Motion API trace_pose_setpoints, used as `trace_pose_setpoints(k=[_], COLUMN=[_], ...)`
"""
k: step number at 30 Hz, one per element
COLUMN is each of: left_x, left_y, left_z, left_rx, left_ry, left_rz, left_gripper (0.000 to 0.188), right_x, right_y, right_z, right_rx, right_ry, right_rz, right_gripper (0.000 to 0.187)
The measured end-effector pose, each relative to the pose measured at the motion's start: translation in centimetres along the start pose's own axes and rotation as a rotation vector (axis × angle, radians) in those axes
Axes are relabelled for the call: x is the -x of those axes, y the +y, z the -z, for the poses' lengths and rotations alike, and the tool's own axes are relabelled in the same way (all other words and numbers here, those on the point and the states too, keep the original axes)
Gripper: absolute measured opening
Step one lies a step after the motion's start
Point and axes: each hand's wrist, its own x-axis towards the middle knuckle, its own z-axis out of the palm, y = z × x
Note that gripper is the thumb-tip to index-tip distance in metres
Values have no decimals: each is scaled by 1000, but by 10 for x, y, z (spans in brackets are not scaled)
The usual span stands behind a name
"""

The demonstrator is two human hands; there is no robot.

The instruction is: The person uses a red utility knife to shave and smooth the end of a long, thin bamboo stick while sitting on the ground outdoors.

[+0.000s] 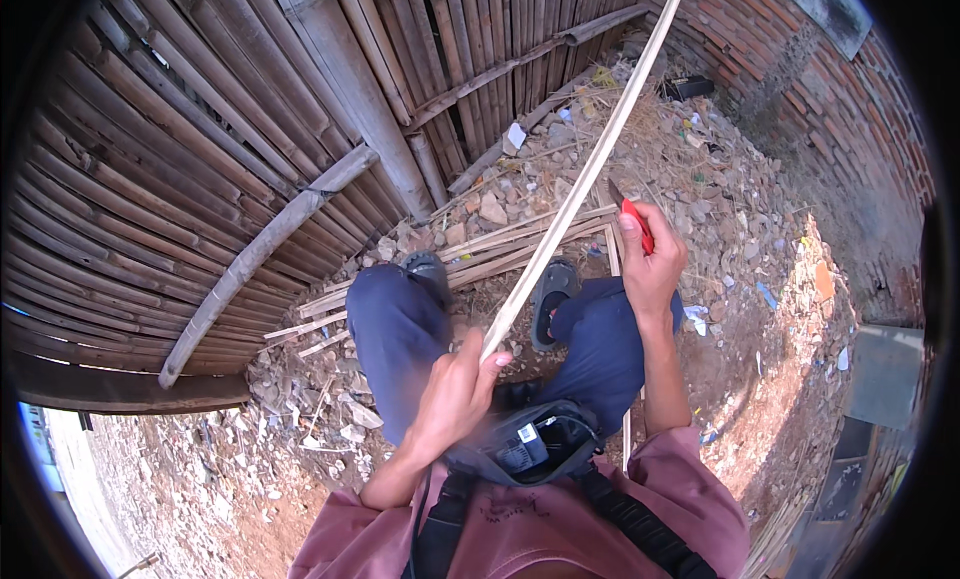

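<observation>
My left hand (450,394) is closed around the lower end of a long, pale bamboo strip (585,184), which slants up and away to the right past the top of the view. My right hand (655,269) grips a knife (640,229) by its red handle, the dark blade pointing up and to the left. A gap separates the blade from the strip. Beyond my feet, a bundle of similar strips (490,257) lies on the rubble, partly hidden by my legs and the held strip.
A bamboo-slat wall (200,159) with thick poles rises at the left and far side. At the right stands a brick wall (850,129). Stones and litter cover the ground (720,309). An open black bag (545,444) sits at my waist, and a dark box (688,87) lies in the far corner.
</observation>
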Motion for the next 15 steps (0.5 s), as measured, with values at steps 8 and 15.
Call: trace_pose_setpoints(k=[8, 15], left_x=[-15, -18], left_y=[-10, -4], left_z=[5, 4], left_rx=[133, 113], left_ry=[59, 61], left_rz=[2, -35], left_gripper=[38, 40], right_x=[58, 64], right_y=[-47, -51], right_z=[-7, -17], right_rx=[-183, -185], right_ry=[-491, -500], right_rz=[269, 351], right_gripper=[35, 33])
